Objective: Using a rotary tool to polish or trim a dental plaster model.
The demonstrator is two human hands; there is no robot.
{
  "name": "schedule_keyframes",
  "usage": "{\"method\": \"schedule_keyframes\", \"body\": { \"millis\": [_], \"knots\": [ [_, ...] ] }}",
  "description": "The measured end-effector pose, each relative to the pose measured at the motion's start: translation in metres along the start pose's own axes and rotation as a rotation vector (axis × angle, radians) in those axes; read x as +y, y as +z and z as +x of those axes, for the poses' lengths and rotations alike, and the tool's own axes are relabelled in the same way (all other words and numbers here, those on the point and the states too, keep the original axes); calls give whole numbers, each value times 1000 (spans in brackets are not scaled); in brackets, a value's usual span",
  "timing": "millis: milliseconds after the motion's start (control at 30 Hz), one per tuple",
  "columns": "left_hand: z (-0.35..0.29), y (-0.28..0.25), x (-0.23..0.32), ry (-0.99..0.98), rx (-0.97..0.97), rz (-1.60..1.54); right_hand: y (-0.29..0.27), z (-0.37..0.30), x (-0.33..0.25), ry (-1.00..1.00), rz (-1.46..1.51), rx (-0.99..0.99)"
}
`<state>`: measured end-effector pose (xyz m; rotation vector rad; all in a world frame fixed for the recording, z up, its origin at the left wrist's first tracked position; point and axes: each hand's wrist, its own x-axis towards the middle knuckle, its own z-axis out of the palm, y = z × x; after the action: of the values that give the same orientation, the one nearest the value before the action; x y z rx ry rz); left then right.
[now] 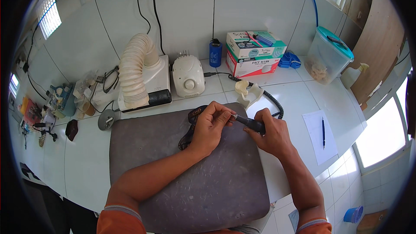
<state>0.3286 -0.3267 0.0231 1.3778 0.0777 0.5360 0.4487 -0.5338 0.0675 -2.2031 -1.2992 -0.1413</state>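
My right hand (274,134) wraps round a dark grey rotary handpiece (250,123), its metal nose pointing left. At that nose, the fingers of my left hand (209,131) are pinched together; whether a small bit or piece sits between them is hidden. Both hands are above a worn grey-brown mat (186,203). Partly behind my left hand lies a black strap-like thing (186,138). A coiled black cord (274,101) runs from a white control box (189,78) with a round knob toward my right hand. A cream handpiece stand (249,95) sits just beyond the mat.
A white dust extractor (161,82) with a ribbed hose stands behind the mat. Further right are a blue bottle (215,54), stacked mask boxes (253,63) and a lidded plastic tub (327,58). Paper with a pen (323,132) lies right. Assorted tools (47,117) crowd the far left.
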Motion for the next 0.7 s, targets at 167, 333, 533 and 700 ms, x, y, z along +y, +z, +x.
{"method": "schedule_keyframes", "body": {
  "millis": [167,333,533,700],
  "knots": [
    [0,2,1,2,1,-37,2,-1,2,-45,15,36],
    [0,0,-1,-20,28,-19,4,-1,3,-137,38,132],
    [-1,2,3,-15,13,-49,1,-4,1,-160,44,146],
    [-2,-2,0,-17,-4,-25,1,-3,-2,-191,32,179]
  ]
}}
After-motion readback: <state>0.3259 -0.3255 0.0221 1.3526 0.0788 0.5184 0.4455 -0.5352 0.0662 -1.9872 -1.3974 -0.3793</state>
